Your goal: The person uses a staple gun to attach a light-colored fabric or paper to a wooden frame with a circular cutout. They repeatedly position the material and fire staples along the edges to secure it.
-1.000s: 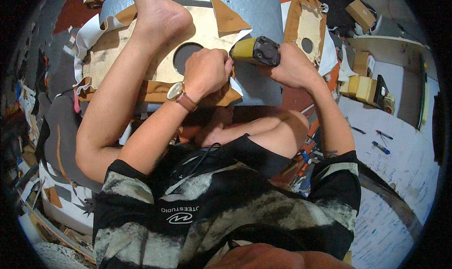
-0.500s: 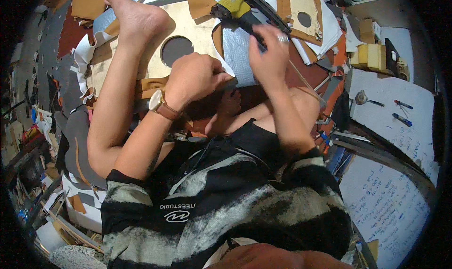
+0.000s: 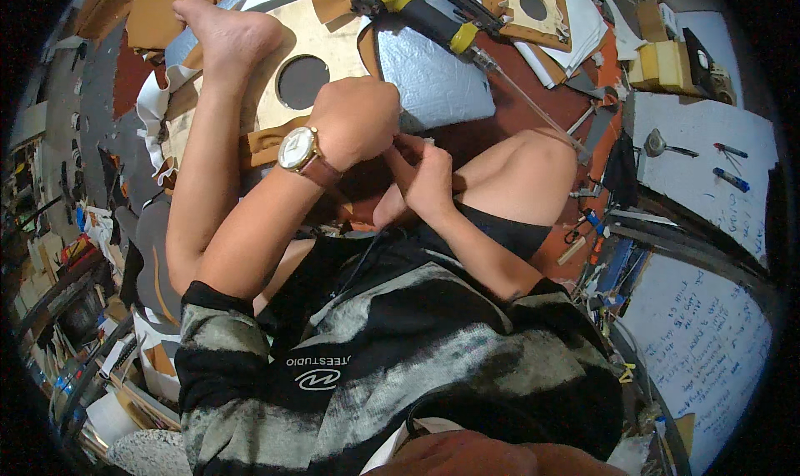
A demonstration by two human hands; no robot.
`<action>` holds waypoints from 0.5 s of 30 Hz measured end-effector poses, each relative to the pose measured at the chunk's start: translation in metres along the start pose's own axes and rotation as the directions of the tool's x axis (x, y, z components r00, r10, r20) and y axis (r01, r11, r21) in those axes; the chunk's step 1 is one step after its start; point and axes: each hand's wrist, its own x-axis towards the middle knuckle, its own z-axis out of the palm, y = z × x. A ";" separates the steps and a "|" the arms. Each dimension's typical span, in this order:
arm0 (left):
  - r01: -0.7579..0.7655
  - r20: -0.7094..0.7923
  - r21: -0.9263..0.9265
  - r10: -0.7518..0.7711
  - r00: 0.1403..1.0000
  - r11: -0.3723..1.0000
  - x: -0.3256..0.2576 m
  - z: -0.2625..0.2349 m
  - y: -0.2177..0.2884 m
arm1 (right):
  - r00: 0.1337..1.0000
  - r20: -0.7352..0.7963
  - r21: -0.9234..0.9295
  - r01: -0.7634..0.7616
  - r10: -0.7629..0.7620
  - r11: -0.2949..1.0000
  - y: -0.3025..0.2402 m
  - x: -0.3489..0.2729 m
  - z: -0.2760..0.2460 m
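My left hand (image 3: 362, 119), with a watch (image 3: 298, 147) on its wrist, is closed at the near right corner of a pale wooden panel (image 3: 262, 90) with a round hole. Its fingers grip the brown upholstery cover (image 3: 268, 145) that wraps the panel's edge; the pinched spot is hidden behind the fist. My right hand (image 3: 427, 178) meets it just to the right, thumb and fingers pinched together. What lies between them is too small to make out. Beyond the hands, a yellow and black air stapler (image 3: 417, 13) rests on a silvery foil-covered pad (image 3: 433, 80).
A clear hose (image 3: 533, 109) runs from the stapler toward my right knee. My bare left foot (image 3: 242, 36) rests on the panel. A second holed panel (image 3: 546, 30) lies at the far right, near yellow foam blocks (image 3: 662, 63). White boards with pens (image 3: 731, 179) stand at right.
My right hand has left the stapler's handle and come down beside my left hand, fingers now pinched. The stapler stays on the pad. My left hand has turned slightly and stays at the panel's corner.
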 end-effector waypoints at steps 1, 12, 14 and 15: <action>0.015 0.011 0.033 -0.015 1.000 0.999 0.002 0.000 0.002 | 1.000 -0.008 0.030 -0.019 0.019 0.999 -0.001 0.000 0.003; 0.033 0.028 -0.031 -0.032 0.999 0.999 0.016 0.006 -0.002 | 0.993 -0.107 0.117 -0.031 0.044 0.993 -0.004 0.001 0.016; -0.027 0.013 0.016 0.027 1.000 1.000 0.016 0.011 -0.003 | 0.990 -0.143 0.152 0.021 0.001 0.988 -0.007 -0.002 0.017; -0.050 0.002 0.001 0.050 0.999 0.999 0.016 0.014 -0.005 | 0.989 -0.138 0.140 -0.026 0.045 0.990 -0.008 -0.003 0.018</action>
